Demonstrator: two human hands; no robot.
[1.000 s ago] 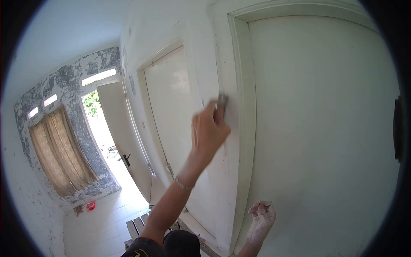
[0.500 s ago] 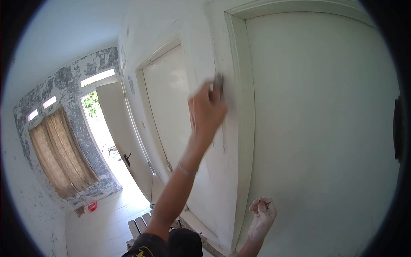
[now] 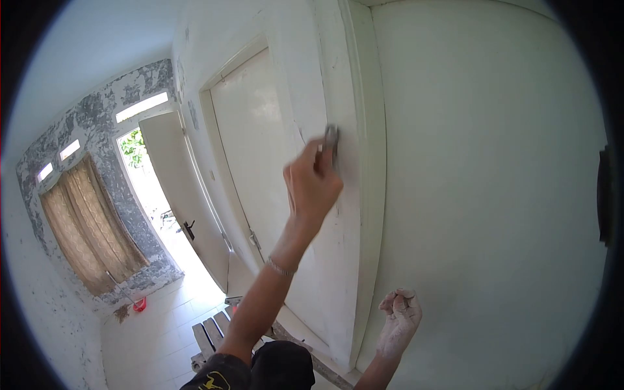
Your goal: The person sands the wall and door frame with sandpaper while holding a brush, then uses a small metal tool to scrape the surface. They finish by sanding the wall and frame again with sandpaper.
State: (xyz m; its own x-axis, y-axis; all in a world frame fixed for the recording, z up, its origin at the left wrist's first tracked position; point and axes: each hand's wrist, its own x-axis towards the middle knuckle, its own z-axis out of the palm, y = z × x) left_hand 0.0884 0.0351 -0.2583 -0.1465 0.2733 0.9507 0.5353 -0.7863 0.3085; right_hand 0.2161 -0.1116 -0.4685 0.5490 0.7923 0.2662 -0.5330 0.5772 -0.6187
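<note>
My left hand (image 3: 314, 179), raised in the middle of the view, is closed on a small grey tool (image 3: 331, 138). The tool's exact kind is not clear. It is against the narrow white wall strip (image 3: 341, 195) just left of the door frame (image 3: 368, 162). A bracelet circles my left wrist. Lower right, my right hand (image 3: 400, 322) is dusted with white powder and held before the large pale door (image 3: 487, 182). Its fingers are curled together, and whatever they may hold is hidden.
A second white door (image 3: 250, 130) is left of the strip. Further left are an open door (image 3: 179, 175), a brown curtain (image 3: 94, 224) and patchy grey wall. Below are a slatted wooden bench (image 3: 211, 335), a dark cloth-covered shape (image 3: 283, 366) and a red dustpan-like object (image 3: 140, 304).
My left hand has moved down along the wall strip with the grey tool. The view has tilted slightly downward. My right hand stays curled in nearly the same place.
</note>
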